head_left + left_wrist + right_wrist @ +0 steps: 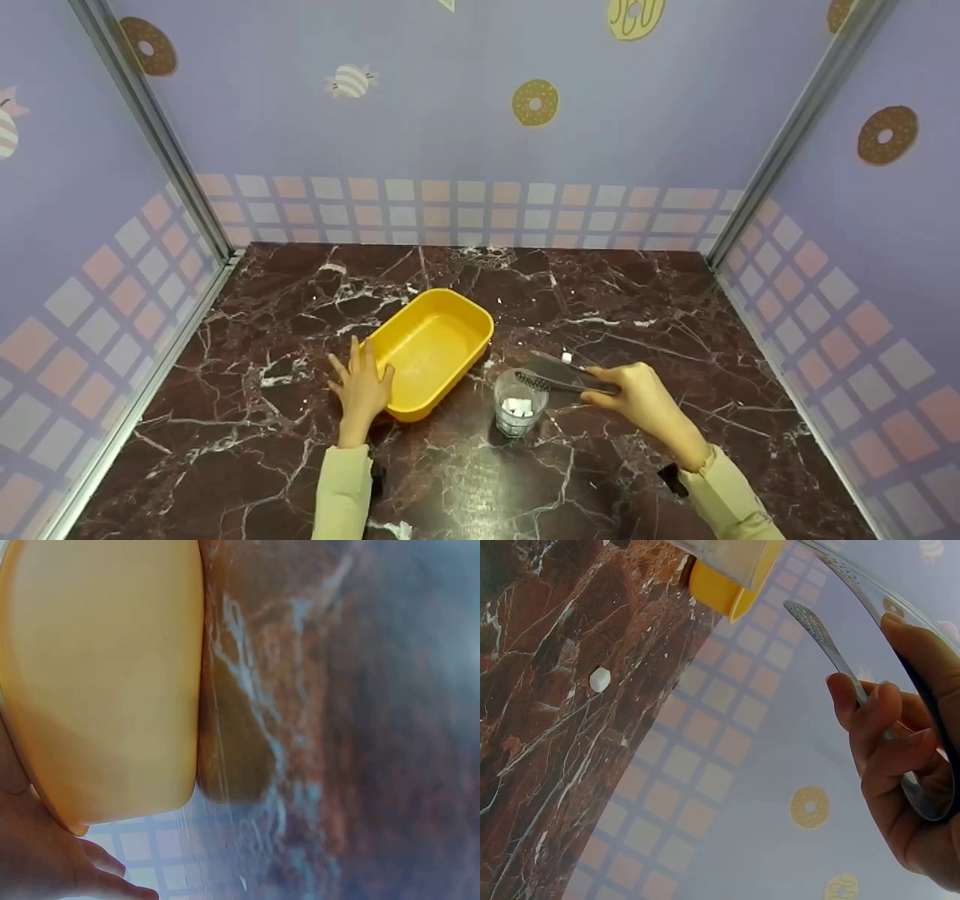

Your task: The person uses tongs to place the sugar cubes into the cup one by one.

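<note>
My left hand rests on the left rim of a yellow rectangular tub, fingers straight and spread, the thumb over its inside. The tub's smooth outer wall fills much of the left wrist view. In my right hand I grip metal tongs with perforated tips. Their arms stand apart, with no piece between the tips in the right wrist view. One tip overlaps the mouth of a clear glass holding several white cubes. Behind the tongs, a single white cube lies on the table.
Dark red marbled table with white veins and small white crumbs scattered near the tub. Purple patterned walls enclose it at the back and both sides, with metal posts in the corners.
</note>
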`<state>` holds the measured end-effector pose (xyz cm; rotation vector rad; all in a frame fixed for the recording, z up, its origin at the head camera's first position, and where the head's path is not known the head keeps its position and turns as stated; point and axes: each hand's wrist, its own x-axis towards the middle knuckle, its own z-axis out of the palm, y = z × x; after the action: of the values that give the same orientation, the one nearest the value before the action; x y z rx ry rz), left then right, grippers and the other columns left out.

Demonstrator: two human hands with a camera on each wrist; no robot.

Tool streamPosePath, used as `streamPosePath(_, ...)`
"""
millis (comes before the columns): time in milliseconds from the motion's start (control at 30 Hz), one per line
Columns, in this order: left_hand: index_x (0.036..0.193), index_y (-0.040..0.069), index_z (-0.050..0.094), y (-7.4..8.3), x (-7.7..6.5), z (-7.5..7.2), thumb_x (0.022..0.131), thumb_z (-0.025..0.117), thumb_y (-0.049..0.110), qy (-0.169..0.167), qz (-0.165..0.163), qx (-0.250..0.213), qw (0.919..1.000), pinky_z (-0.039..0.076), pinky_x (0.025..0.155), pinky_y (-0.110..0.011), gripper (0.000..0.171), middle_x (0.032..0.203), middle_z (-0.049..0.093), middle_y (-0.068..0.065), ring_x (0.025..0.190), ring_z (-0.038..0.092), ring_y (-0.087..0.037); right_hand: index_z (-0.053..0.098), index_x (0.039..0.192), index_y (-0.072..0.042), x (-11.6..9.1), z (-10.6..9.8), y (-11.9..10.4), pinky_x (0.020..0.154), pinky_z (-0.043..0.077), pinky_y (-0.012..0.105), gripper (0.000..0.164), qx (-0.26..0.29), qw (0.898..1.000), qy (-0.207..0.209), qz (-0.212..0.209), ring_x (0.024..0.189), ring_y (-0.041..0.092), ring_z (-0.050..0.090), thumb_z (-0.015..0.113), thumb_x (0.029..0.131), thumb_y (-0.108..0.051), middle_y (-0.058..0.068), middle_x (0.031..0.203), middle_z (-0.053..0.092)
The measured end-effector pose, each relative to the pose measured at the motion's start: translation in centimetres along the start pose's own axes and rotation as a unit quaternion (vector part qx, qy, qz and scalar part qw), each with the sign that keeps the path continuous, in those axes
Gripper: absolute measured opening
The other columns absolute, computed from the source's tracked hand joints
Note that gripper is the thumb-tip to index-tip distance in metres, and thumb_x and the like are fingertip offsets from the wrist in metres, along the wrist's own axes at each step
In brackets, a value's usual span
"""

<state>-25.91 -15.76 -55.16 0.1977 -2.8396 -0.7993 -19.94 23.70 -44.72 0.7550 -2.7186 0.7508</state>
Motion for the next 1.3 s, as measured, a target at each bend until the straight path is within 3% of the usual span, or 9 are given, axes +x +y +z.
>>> streamPosePath(133, 0.142, 0.005, 0.021, -0.1, 0.1, 0.0, 0.09, 0.045, 0.032, -0.002, 0.001, -0.003, 1.0, 0.01, 0.09, -0.077, 0.063, 0.15, 0.008, -0.017, 0.129, -0.006, -0.056, 0.066, 0.105, -0.001, 0.2, 0.2, 0.3, 0.035, 0.026, 0.011, 0.04, 0.013, 1.0, 0.012, -0.002, 0.032, -0.01, 0.017, 0.07, 0.074, -0.026, 0.013, 0.081, 0.071)
streamPosePath(300, 0.141, 0.005, 0.022, -0.2, 0.1, 0.1, 0.09, 0.046, 0.03, 0.004, 0.004, -0.004, 1.0, 0.01, 0.089, -0.077, 0.063, 0.149, 0.01, -0.018, 0.128, -0.002, -0.057, 0.065, 0.105, 0.002, 0.5, 0.6, 0.8, 0.035, 0.031, 0.012, 0.042, 0.024, 0.999, 0.035, -0.001, 0.038, -0.005, 0.047, 0.07, 0.074, -0.026, 0.007, 0.068, 0.069)
streamPosePath(367, 0.142, 0.005, 0.022, -0.2, 0.1, 0.1, 0.09, 0.046, 0.03, 0.003, 0.004, -0.004, 1.0, 0.011, 0.089, -0.077, 0.063, 0.149, 0.01, -0.017, 0.128, -0.002, -0.057, 0.065, 0.106, 0.001, 0.7, 0.8, 1.1, 0.035, 0.03, 0.012, 0.043, 0.026, 0.999, 0.043, 0.006, 0.036, -0.005, 0.044, 0.07, 0.074, -0.027, 0.003, 0.059, 0.066)
streamPosePath(567, 0.142, 0.006, 0.022, -0.1, 0.1, 0.1, 0.089, 0.046, 0.03, 0.002, 0.002, -0.005, 1.0, 0.011, 0.089, -0.077, 0.063, 0.15, 0.009, -0.016, 0.128, -0.002, -0.057, 0.065, 0.106, -0.001, 1.4, 1.6, 1.8, 0.037, 0.021, 0.012, 0.043, 0.018, 0.997, 0.069, 0.032, 0.035, -0.009, 0.018, 0.072, 0.072, -0.027, -0.008, 0.041, 0.045)
streamPosePath(733, 0.142, 0.007, 0.021, -0.2, 0.1, 0.1, 0.09, 0.045, 0.031, 0.001, 0.0, -0.01, 1.0, 0.009, 0.089, -0.077, 0.063, 0.15, 0.007, -0.015, 0.129, -0.003, -0.056, 0.066, 0.103, 0.001, 2.3, 2.6, 2.6, 0.037, 0.023, 0.012, 0.044, 0.008, 0.994, 0.098, 0.04, 0.034, -0.009, 0.018, 0.074, 0.069, -0.026, -0.003, 0.043, 0.052)
streamPosePath(967, 0.142, 0.007, 0.021, -0.2, 0.1, 0.0, 0.09, 0.045, 0.031, 0.0, -0.003, -0.011, 0.9999, 0.009, 0.089, -0.077, 0.063, 0.15, 0.008, -0.016, 0.129, -0.004, -0.055, 0.068, 0.099, 0.0, 3.8, 4.9, 3.9, 0.038, 0.019, 0.016, 0.044, -0.046, 0.992, 0.102, 0.056, 0.035, -0.004, 0.013, 0.075, 0.068, -0.03, -0.006, 0.039, 0.039)
streamPosePath(1200, 0.142, 0.007, 0.022, -0.2, 0.1, 0.1, 0.09, 0.046, 0.031, 0.003, -0.003, -0.012, 0.9999, 0.009, 0.09, -0.077, 0.063, 0.15, 0.008, -0.015, 0.129, -0.003, -0.055, 0.068, 0.099, 0.0, 5.2, 7.4, 4.9, 0.038, 0.021, 0.019, 0.044, -0.048, 0.991, 0.079, 0.1, 0.035, 0.002, 0.019, 0.075, 0.068, -0.03, 0.009, 0.053, 0.061)
streamPosePath(1300, 0.142, 0.007, 0.023, -0.1, 0.1, 0.1, 0.089, 0.046, 0.031, 0.008, -0.002, -0.012, 0.9999, 0.009, 0.089, -0.077, 0.063, 0.15, 0.008, -0.015, 0.129, -0.003, -0.056, 0.069, 0.099, -0.001, 5.6, 8.3, 5.2, 0.04, 0.033, 0.025, 0.044, -0.049, 0.99, 0.073, 0.11, 0.038, 0.007, 0.031, 0.075, 0.067, -0.03, 0.015, 0.065, 0.067)
